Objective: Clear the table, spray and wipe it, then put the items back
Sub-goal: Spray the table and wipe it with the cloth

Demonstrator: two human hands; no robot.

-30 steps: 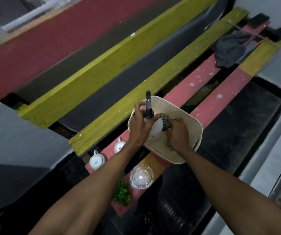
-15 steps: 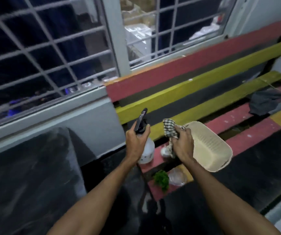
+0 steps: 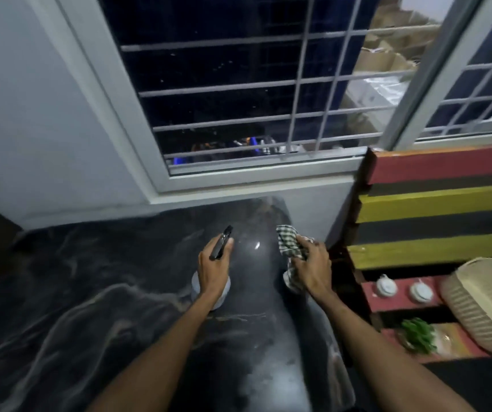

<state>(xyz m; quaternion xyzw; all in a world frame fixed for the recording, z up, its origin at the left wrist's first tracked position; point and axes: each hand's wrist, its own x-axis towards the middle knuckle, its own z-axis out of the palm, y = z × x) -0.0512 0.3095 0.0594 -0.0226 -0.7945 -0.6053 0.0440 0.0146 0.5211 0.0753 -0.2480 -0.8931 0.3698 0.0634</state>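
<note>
My left hand grips a white spray bottle with a black trigger head, held upright above the dark marbled table. My right hand is closed on a green-and-white checked cloth, a little to the right of the bottle and also over the table. Two white cups, a green leafy sprig in a clear dish and a cream plastic basket sit on the striped bench at the right.
A barred window with a white frame runs behind the table. The red, yellow and black slatted bench stands against the table's right side. A grey wall closes the left.
Both hands lifted the bottle and cloth out of the basket and swung left, from over the bench to above the dark table. The basket and cups stayed on the bench.
</note>
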